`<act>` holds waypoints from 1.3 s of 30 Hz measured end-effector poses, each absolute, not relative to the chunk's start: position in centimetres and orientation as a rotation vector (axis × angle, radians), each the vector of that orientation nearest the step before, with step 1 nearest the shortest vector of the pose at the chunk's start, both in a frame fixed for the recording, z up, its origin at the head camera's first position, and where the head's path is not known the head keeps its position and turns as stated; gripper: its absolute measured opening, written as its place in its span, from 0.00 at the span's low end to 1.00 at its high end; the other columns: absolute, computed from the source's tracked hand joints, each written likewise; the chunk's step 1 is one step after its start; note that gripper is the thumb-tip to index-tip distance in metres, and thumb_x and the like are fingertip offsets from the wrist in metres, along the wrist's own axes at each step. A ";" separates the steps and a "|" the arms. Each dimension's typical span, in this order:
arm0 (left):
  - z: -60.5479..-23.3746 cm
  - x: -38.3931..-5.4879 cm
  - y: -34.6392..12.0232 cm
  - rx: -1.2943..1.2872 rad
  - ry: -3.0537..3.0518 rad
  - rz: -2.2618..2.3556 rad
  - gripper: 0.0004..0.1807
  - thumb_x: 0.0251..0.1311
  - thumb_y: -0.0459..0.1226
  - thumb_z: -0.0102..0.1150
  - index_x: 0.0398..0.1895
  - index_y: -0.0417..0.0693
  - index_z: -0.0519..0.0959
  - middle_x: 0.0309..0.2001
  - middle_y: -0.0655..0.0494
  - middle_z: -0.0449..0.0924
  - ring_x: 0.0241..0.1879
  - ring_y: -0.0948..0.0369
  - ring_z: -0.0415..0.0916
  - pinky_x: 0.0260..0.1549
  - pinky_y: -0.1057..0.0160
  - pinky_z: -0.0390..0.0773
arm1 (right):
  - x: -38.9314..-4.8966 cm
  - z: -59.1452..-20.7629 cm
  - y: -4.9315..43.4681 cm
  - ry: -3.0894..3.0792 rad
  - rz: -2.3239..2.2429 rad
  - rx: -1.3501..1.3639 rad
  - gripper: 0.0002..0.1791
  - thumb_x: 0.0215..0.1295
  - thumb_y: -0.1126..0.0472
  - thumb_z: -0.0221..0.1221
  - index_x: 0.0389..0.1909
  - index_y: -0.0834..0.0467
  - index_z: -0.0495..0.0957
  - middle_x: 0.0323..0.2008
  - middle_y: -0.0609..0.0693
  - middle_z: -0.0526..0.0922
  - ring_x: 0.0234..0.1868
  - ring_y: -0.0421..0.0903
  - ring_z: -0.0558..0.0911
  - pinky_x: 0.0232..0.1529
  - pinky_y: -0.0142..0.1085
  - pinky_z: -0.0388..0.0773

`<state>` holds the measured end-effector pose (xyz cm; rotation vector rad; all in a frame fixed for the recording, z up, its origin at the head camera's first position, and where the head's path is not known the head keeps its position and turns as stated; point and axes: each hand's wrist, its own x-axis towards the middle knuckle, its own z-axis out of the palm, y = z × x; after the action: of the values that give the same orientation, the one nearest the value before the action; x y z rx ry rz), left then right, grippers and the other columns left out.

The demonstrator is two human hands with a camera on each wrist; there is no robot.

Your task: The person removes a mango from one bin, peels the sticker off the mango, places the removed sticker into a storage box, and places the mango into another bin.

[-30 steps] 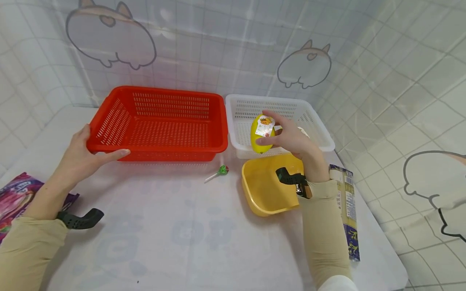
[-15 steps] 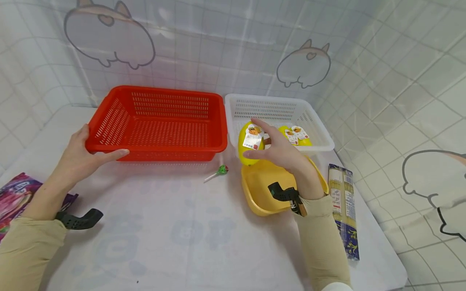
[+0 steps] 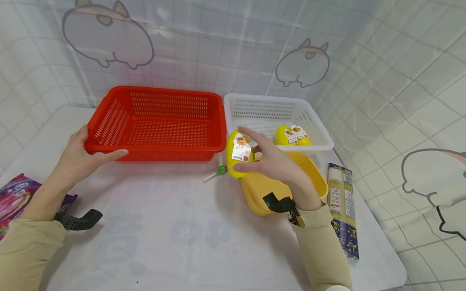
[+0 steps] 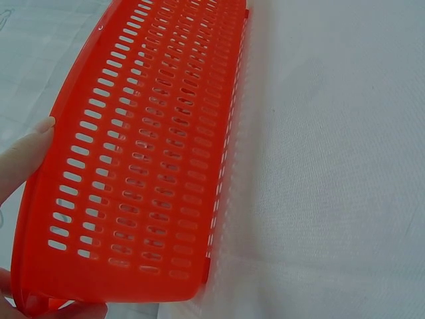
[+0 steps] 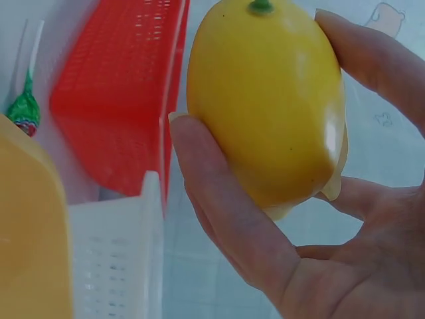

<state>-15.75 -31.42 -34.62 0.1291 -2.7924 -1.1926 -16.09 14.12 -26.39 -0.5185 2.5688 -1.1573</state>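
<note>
My right hand (image 3: 271, 159) holds a yellow lemon-shaped fruit (image 3: 240, 151) with a printed paper label. It hangs in front of the white basket, over the left edge of the yellow tub (image 3: 255, 196). In the right wrist view, thumb and fingers clasp the fruit (image 5: 265, 100), its green stem end at the top. My left hand (image 3: 78, 157) grips the front left corner of the red basket (image 3: 171, 155), thumb along the front below the rim. The left wrist view shows the slotted red wall (image 4: 146, 159) and fingertips at its rim. Nothing lies in the red basket.
Two more labelled yellow fruits (image 3: 293, 135) lie in the white basket (image 3: 251, 101). A green lollipop (image 3: 221, 169) is on the table just left of the held fruit. Noodle packs (image 3: 343, 210) lie at right, a purple bag (image 3: 22, 198) at left. Tiled sheeting stands behind.
My right hand has carried the yellow fruit leftward and toward me, out from above the white basket. The two fruits in there have come into view. My left hand has stayed on the red basket.
</note>
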 end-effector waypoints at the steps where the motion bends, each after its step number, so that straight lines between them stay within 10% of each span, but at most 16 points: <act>1: -34.6 -15.8 -31.4 0.129 -2.791 -1.191 0.56 0.56 0.57 0.69 0.78 0.45 0.49 0.68 0.37 0.57 0.59 0.43 0.59 0.33 0.73 0.66 | -16.0 -26.5 14.0 2.567 -1.152 -0.518 0.50 0.55 0.45 0.72 0.75 0.27 0.54 0.72 0.39 0.60 0.60 0.49 0.71 0.49 0.42 0.80; 16: -35.3 -15.6 -31.7 0.091 -2.792 -1.187 0.54 0.57 0.56 0.68 0.78 0.46 0.50 0.68 0.39 0.57 0.59 0.45 0.58 0.32 0.73 0.69 | -15.1 -28.4 11.8 2.449 -1.128 -0.594 0.50 0.55 0.49 0.73 0.75 0.30 0.55 0.61 0.42 0.68 0.56 0.49 0.72 0.42 0.39 0.83; 26: -34.7 -15.3 -32.2 0.076 -2.854 -1.218 0.59 0.59 0.58 0.65 0.81 0.48 0.39 0.73 0.29 0.48 0.65 0.33 0.49 0.50 0.25 0.63 | -14.3 -29.9 9.8 2.363 -1.146 -0.785 0.50 0.55 0.54 0.74 0.76 0.41 0.57 0.60 0.41 0.69 0.53 0.43 0.75 0.48 0.35 0.82; 39: -34.6 -15.2 -32.5 0.105 -2.896 -1.194 0.60 0.59 0.60 0.63 0.82 0.54 0.34 0.76 0.29 0.43 0.67 0.31 0.47 0.49 0.21 0.60 | -13.6 -32.3 7.4 2.394 -0.934 -0.855 0.48 0.53 0.48 0.74 0.74 0.38 0.60 0.59 0.44 0.69 0.55 0.40 0.72 0.54 0.37 0.78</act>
<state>-15.16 -32.50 -34.59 0.1053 -2.8965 -1.1939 -13.56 7.42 -32.34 -0.8547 2.3939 -0.9345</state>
